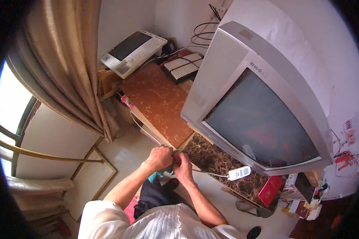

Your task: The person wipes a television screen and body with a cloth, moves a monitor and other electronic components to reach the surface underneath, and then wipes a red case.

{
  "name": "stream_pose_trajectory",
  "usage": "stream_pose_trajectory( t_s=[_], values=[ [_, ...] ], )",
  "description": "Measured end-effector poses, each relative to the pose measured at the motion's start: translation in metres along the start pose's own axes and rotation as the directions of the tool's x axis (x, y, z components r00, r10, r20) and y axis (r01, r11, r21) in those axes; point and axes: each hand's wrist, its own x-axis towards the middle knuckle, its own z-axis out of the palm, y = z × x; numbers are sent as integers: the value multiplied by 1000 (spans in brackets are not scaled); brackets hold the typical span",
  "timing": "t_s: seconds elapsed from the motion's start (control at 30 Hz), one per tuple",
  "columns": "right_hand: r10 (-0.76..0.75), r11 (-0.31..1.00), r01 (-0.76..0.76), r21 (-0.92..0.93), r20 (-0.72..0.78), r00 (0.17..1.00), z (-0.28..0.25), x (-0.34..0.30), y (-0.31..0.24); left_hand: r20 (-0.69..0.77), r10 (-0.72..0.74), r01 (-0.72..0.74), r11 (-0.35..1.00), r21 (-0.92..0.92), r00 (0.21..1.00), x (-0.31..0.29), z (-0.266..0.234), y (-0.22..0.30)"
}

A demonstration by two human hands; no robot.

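My left hand (pixel 160 157) and my right hand (pixel 183 168) meet in front of me at the table's near edge, both with fingers closed. A thin white cord (pixel 147 131) runs in from the upper left to my left hand. It comes out past my right hand and ends at a small white oblong controller (pixel 239 173), at the table edge below the television. Teal cloth (pixel 154 175) shows beneath my hands, and a bit of teal shows between my fingers. My fingers partly hide what is pinched there.
A big grey tube television (pixel 263 115) fills the right. On the reddish-brown table top (pixel 155 95) lie a white-framed panel device (pixel 133 51) and a pleated filter (pixel 183 67). A red booklet (pixel 270 190) sits by the television. A beige curtain (pixel 64 63) hangs at left.
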Motion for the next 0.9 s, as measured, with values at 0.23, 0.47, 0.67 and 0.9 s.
stream_pose_trajectory(
  t_s=[0.23,0.47,0.67,0.9],
  values=[
    [-213,924,138,-356,-180,960,-32,63,12,-616,312,-310,944,114,724,62,24,11],
    [196,950,-217,-225,-112,974,-45,64,23,-586,442,-253,890,379,679,106,55,29],
    [155,966,-186,-182,-171,973,-45,61,31,-531,362,-197,919,342,766,106,62,34],
    [367,771,-538,339,453,812,-23,2,35,-47,122,-126,989,-79,991,11,19,1]
  ],
)
